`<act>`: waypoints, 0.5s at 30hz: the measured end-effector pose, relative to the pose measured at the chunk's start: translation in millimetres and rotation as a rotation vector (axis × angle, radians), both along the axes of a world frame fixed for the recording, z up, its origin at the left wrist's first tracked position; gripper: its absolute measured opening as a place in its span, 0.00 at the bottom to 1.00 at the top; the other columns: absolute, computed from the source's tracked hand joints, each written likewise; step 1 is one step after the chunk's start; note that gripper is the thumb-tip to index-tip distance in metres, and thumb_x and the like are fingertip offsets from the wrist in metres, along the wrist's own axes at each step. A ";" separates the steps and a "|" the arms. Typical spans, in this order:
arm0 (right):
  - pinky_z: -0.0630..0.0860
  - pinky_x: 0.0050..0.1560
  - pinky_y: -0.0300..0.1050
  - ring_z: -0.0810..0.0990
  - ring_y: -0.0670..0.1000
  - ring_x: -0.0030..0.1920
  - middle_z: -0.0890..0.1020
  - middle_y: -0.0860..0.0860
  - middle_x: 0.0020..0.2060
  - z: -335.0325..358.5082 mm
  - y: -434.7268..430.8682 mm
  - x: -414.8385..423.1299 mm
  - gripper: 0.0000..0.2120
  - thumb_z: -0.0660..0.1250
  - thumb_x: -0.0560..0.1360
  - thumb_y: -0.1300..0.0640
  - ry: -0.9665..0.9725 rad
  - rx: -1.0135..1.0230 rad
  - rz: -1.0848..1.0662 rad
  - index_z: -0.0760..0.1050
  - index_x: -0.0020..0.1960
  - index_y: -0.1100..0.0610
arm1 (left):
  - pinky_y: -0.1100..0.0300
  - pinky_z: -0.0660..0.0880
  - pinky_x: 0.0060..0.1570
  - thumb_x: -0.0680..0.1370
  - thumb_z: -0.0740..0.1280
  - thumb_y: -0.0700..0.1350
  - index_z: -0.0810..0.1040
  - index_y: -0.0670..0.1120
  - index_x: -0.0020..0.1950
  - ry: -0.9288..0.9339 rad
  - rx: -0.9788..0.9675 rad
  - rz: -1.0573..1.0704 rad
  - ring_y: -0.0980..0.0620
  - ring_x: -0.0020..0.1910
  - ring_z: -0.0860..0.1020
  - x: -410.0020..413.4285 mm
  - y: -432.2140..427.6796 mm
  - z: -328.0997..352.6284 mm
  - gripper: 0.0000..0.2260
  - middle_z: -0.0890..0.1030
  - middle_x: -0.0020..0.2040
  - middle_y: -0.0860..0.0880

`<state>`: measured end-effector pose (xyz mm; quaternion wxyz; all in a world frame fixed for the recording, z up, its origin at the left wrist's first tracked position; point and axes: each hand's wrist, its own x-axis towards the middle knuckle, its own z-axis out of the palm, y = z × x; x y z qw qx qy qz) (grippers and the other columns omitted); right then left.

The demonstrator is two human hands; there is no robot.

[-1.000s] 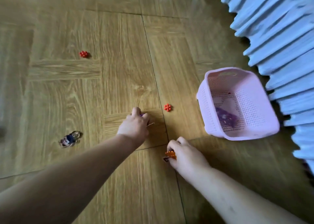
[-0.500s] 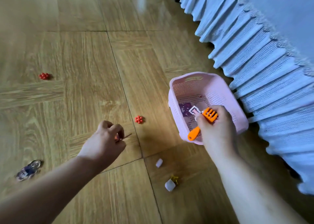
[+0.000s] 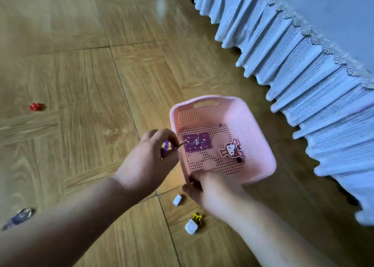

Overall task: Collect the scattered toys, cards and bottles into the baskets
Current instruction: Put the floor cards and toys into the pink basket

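my right hand grips the basket rim to steady it while my left hand pinches a purple toy beside it.

The floor fills most of the frame: yellowish-brown wood-look panels laid in a parquet pattern, with the grain turning from block to block and thin dark seams between them. A soft pale glare lies on it at top centre. A pleated pale-blue bed skirt with a scalloped lace trim runs diagonally down the right side. Its hem meets the floor, with dark shadow beneath it.
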<state>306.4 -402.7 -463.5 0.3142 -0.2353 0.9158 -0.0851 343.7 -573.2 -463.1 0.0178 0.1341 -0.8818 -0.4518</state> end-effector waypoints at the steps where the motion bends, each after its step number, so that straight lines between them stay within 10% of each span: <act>1: 0.75 0.42 0.43 0.82 0.52 0.47 0.83 0.49 0.47 4.0 -1.2 6.2 0.16 0.61 0.76 0.38 -0.110 -0.054 -0.006 0.76 0.55 0.48 | 0.72 0.71 0.42 0.75 0.69 0.45 0.73 0.60 0.44 0.014 0.003 -0.007 0.60 0.44 0.78 -0.9 2.9 -1.0 0.09 0.74 0.51 0.57; 6: 0.77 0.51 0.44 0.81 0.51 0.51 0.83 0.46 0.49 -11.4 -2.4 -22.1 0.10 0.64 0.75 0.44 0.065 -0.163 -0.174 0.76 0.55 0.45 | 0.63 0.75 0.46 0.75 0.69 0.45 0.73 0.58 0.48 0.090 0.009 0.028 0.59 0.45 0.77 3.3 10.1 -4.2 0.09 0.74 0.50 0.58; 10: 0.69 0.66 0.56 0.70 0.58 0.67 0.67 0.53 0.68 -50.9 -24.3 -56.2 0.27 0.69 0.74 0.49 0.049 -0.023 -0.137 0.65 0.70 0.50 | 0.54 0.77 0.45 0.78 0.66 0.47 0.72 0.56 0.52 0.121 -0.026 0.036 0.54 0.45 0.79 8.0 9.4 -4.9 0.07 0.75 0.50 0.54; 15: 0.68 0.67 0.55 0.67 0.59 0.66 0.66 0.58 0.65 -74.9 -30.0 -62.5 0.29 0.74 0.70 0.48 0.128 0.044 -0.076 0.65 0.64 0.57 | 0.52 0.79 0.38 0.77 0.68 0.44 0.74 0.50 0.54 0.170 -0.157 -0.081 0.51 0.41 0.80 13.0 13.4 -10.8 0.07 0.78 0.50 0.52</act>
